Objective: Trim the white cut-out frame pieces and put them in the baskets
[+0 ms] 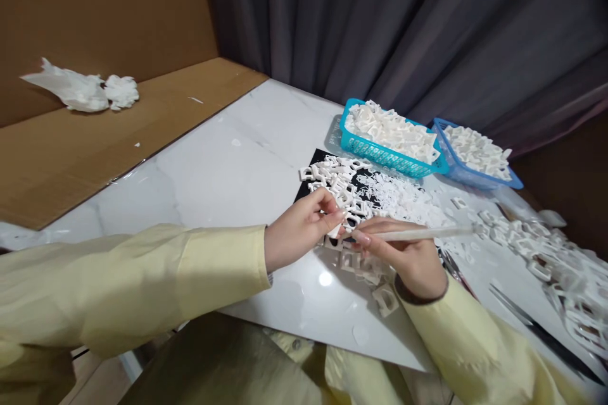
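My left hand (304,228) is closed, pinching a small white plastic piece (336,230) between thumb and fingers. Close beside it, my right hand (418,262) grips a long, pale, pen-like stick (430,234), its tip pointing at the white piece. Whether the tip touches the piece I cannot tell. Just beyond both hands, many white plastic parts with openings (335,178) lie heaped on a black mat (304,187). Thin white scraps (394,196) are spread to the right of them. More white parts (386,299) rest on the table below my right hand.
A teal basket (380,153) and a blue basket (503,181), both full of white parts, stand at the back. Tweezers (541,332) and another heap of white parts (546,253) lie on the right. Crumpled white material (85,90) sits on cardboard (180,101) at the left.
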Demonstrator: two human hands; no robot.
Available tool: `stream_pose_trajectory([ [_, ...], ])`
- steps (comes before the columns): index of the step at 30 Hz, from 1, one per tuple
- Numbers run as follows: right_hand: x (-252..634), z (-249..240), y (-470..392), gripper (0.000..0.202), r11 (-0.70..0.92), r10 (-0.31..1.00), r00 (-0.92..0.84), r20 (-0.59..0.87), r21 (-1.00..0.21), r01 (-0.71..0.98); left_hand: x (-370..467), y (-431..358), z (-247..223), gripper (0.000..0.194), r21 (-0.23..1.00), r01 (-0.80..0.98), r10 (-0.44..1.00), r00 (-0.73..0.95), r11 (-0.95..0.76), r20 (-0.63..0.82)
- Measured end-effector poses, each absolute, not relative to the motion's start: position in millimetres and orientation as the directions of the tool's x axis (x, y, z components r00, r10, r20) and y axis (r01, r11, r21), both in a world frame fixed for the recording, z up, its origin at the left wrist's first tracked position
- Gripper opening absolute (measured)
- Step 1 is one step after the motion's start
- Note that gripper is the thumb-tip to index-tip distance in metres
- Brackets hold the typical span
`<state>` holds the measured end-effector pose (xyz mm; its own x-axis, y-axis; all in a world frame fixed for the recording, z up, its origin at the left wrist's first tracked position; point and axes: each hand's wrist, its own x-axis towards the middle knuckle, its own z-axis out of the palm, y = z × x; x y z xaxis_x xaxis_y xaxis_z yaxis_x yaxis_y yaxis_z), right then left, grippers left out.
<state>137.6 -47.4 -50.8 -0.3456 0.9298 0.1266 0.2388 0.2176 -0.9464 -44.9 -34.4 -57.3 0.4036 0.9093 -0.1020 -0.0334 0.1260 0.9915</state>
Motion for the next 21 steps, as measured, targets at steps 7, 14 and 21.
stream_pose_trajectory([
  [7, 135.0, -51.3, -43.1, 0.01, 0.487, 0.832, -0.464, 0.303, -0.8, 0.35, -45.8, -30.5, -54.7, 0.03, 0.949, -0.068, 0.858, 0.451, 0.309, -0.247],
  [14, 140.8, -10.3, -7.2, 0.011, 0.646, 0.758, -0.474, 0.448, -0.616, 0.452, -53.7, -16.0, -38.1, 0.037, 0.849, -0.358, 0.886, 0.397, 0.389, -0.239],
  [21, 149.6, 13.4, 147.9, 0.02, 0.377, 0.893, -0.136, 0.429, -0.548, 0.747, -64.9, 0.1, -43.6, 0.044, 0.82, -0.367, 0.889, 0.309, 0.438, -0.337],
])
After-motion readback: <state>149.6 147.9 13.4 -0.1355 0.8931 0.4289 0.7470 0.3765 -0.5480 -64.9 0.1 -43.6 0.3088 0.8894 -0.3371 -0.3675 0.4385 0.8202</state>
